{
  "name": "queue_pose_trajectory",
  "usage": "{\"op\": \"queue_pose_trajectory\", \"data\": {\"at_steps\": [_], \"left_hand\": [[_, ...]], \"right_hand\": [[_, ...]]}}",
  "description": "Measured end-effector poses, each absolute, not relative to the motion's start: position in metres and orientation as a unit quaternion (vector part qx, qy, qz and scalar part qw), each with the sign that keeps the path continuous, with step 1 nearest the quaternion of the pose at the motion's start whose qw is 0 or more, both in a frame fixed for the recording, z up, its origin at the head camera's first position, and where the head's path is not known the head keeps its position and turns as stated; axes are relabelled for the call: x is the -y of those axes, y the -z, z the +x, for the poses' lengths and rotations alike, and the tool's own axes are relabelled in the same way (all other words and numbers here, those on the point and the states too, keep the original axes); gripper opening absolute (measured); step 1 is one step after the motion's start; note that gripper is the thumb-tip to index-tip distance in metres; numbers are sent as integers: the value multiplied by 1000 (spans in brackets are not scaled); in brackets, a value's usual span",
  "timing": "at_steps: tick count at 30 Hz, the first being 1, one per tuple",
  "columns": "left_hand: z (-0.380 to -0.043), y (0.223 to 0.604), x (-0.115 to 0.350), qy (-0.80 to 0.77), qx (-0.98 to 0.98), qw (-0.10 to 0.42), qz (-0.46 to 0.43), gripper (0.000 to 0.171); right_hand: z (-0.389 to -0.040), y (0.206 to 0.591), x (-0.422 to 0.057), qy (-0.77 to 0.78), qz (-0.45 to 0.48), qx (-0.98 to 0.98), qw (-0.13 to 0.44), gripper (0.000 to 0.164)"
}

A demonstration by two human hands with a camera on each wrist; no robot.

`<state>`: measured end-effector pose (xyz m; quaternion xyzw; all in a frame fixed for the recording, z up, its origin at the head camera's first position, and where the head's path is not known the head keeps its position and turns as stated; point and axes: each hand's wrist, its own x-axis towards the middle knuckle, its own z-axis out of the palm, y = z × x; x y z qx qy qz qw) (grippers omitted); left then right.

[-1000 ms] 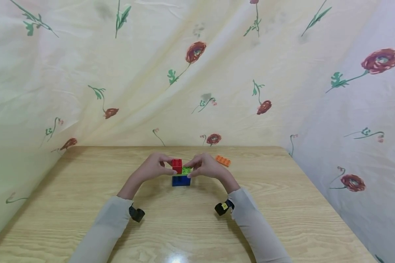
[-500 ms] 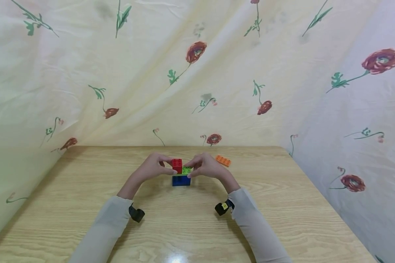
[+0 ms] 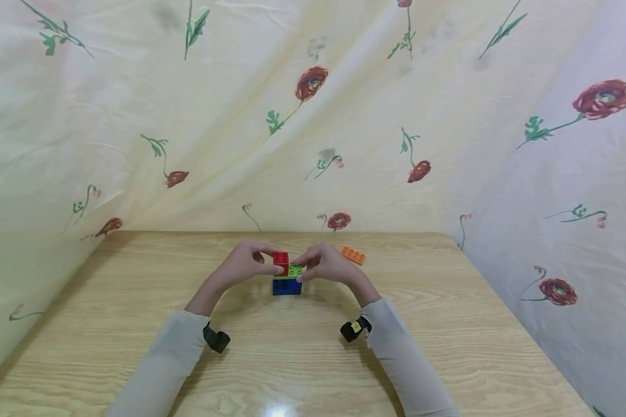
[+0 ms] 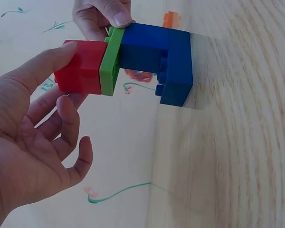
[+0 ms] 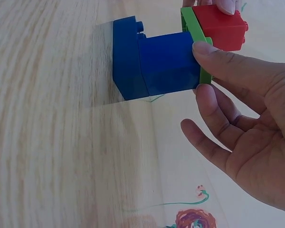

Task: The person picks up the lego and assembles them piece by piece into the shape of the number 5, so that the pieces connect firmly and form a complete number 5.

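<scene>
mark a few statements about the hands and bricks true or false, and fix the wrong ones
1. The left hand pinches the red brick. True.
2. The red brick sits under the green plate. False: it sits on top of it.
3. The orange brick lies on the table, apart from the hands. True.
4. The right hand holds the orange brick. False: it grips where the green plate meets the upper blue brick.
5. The lower blue brick rests on the table. True.
</scene>
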<state>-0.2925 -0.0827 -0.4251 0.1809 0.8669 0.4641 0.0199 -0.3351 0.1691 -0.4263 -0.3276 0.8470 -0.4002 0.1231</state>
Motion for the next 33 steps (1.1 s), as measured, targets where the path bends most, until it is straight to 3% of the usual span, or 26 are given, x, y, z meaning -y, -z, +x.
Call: {"op": "queue_pose_trajectory", "data": {"at_steps": [33], "left_hand": [[-295, 429, 83, -486, -851, 9, 200, 37]], "right_hand": [[-334, 425, -169, 401, -322, -848, 128, 33]]}}
